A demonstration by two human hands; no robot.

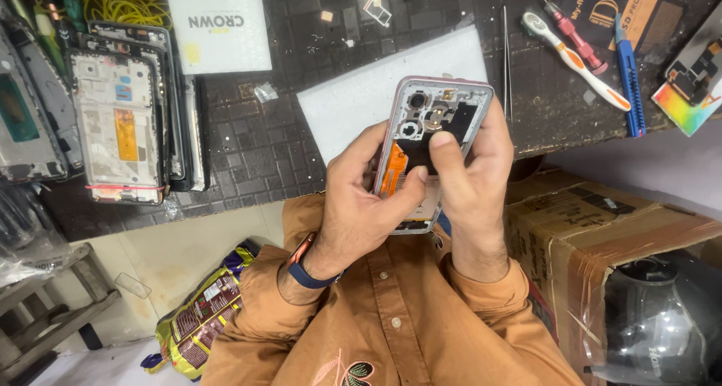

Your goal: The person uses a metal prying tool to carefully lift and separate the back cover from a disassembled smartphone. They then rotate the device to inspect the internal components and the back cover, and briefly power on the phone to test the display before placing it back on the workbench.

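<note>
Between both hands, an opened phone [429, 123] is held above a dark workbench [248, 145]. Left hand [361, 198] clasps its lower edge; right hand [470, 168] clamps the side, thumb pressing its middle. Tweezers [506, 62] lie just beyond the right hand.

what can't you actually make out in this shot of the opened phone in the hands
Head view only:
- Lower half of the opened phone: covered by the left hand and right hand.
- What the thumbs press on: hidden beneath them.
- Tiny loose parts on the dark mat: too small to identify.
- Stacked phone frames: left ones cut off by the edge.
- Dark rounded object bottom right: wrapped in plastic and cut off, unclear.
</note>
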